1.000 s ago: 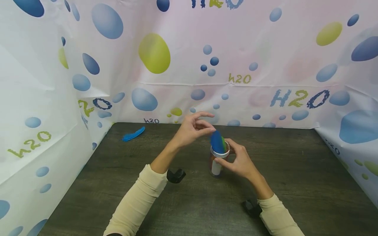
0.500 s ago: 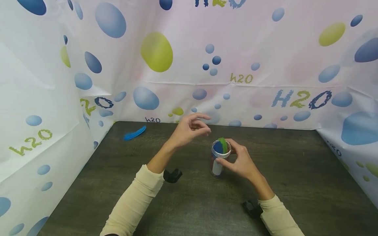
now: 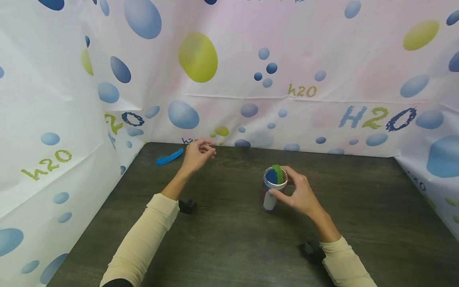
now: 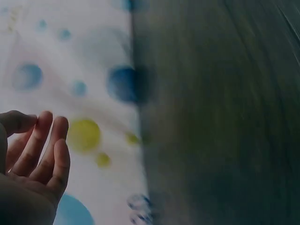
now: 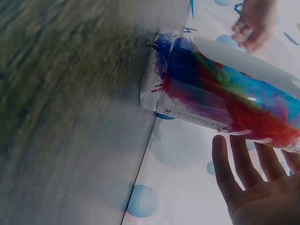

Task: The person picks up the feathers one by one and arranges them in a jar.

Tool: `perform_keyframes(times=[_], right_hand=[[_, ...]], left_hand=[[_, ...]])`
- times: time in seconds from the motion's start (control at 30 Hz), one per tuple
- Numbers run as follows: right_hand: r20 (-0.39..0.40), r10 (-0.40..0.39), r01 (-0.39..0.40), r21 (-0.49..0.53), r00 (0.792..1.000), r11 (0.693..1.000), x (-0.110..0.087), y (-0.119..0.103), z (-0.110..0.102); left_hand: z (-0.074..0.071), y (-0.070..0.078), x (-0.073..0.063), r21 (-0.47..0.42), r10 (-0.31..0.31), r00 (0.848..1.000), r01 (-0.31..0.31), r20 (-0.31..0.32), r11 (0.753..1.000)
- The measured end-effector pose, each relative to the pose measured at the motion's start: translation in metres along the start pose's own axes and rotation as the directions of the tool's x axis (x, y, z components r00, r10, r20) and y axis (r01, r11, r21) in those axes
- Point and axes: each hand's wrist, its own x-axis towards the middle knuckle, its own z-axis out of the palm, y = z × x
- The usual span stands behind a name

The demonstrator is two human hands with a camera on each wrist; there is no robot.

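A clear jar [image 3: 269,202] with a pale label stands upright on the table, right of the middle in the head view. My right hand [image 3: 300,196] grips it near the rim, thumb in front. Feathers in red, blue, purple and green fill the jar [image 5: 220,93] in the right wrist view. A green feather [image 3: 277,174] and a dark blue feather [image 3: 271,176] show at its mouth. My left hand [image 3: 198,155], fingers loosely bent and holding nothing, hangs near the table's back edge. Left of it lies a bright blue feather [image 3: 169,157], apart from the hand.
The dark wooden table [image 3: 229,239] ends at the back against a white sheet [image 3: 233,83] with blue and green spots. The same sheet hangs along the left and right sides. Black wrist gear [image 3: 187,206] sits below the left wrist, and more below the right.
My left hand let go of the dark blue feather, which sank into the jar, then moved left toward the bright blue feather. My right hand still holds the jar. The head view shifted slightly.
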Motion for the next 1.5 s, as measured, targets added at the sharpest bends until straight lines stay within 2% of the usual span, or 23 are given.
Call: perform_keyframes(times=[0.1,0.3,0.4,0.47,0.63,0.8,0.97,1.27,1.5], right_hand=[[-0.001,-0.004,0.004,0.000,1.000,1.000,-0.001,0.002,-0.001],[0.001,-0.021,0.021,0.007,1.000,1.000,-0.001,0.005,-0.001],[-0.004,-0.019,0.019,0.006,1.000,1.000,-0.001,0.006,-0.001],[-0.007,-0.013,0.013,-0.003,1.000,1.000,0.000,0.005,-0.001],[-0.005,0.000,-0.001,-0.021,1.000,1.000,0.002,0.004,-0.003],[0.003,-0.001,0.001,-0.013,1.000,1.000,0.000,0.004,-0.002],[0.003,-0.008,0.008,-0.006,1.000,1.000,0.000,0.006,-0.002],[0.007,-0.009,0.009,-0.018,1.000,1.000,-0.003,0.006,-0.004],[0.003,-0.016,0.016,-0.007,1.000,1.000,-0.002,0.007,-0.003]], left_hand=[[-0.013,-0.020,0.001,0.082,-0.050,0.998,0.054,-0.043,0.995],[-0.035,-0.054,0.002,0.185,-0.130,0.985,0.150,-0.114,0.971],[-0.043,-0.065,0.002,0.238,-0.138,0.979,0.171,-0.149,0.956],[-0.047,-0.071,0.004,0.279,-0.120,0.978,0.164,-0.169,0.946],[-0.055,-0.078,0.009,0.361,-0.111,0.977,0.172,-0.183,0.916],[-0.061,-0.083,0.013,0.388,-0.170,0.971,0.223,-0.165,0.895],[-0.065,-0.088,0.016,0.385,-0.214,0.968,0.248,-0.129,0.889],[-0.067,-0.101,0.019,0.420,-0.253,0.960,0.279,-0.117,0.864],[-0.072,-0.102,0.025,0.445,-0.297,0.951,0.305,-0.090,0.842]])
